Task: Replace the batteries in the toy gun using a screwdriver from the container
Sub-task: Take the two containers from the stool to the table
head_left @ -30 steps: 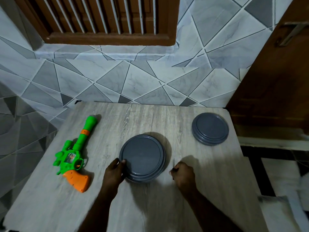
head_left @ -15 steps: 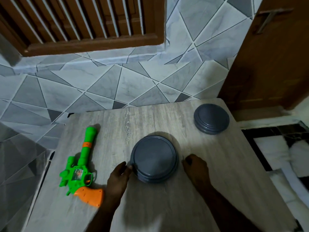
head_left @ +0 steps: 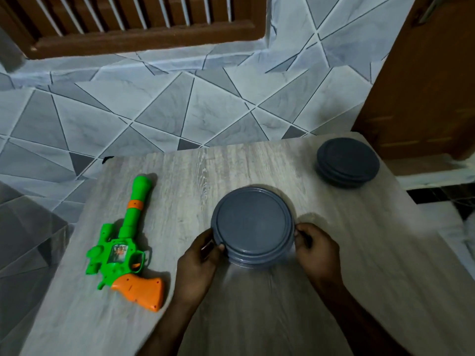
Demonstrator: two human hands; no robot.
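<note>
So you're barely started: your left hand and right hand curl their fingers round opposite edges of the lidded grey container at the near middle of the table, gripping its rim, and the lid is on. No screwdriver is in sight. The toy gun lies untouched, near left, well apart from your hands. A second grey container sits closed, far right. Opening, unscrewing, swapping batteries and closing up all remain.

A pale wood-grain table stands against a wall of grey triangular tiles; above it, a brown barred window; a wooden door at right. The light is dim.
</note>
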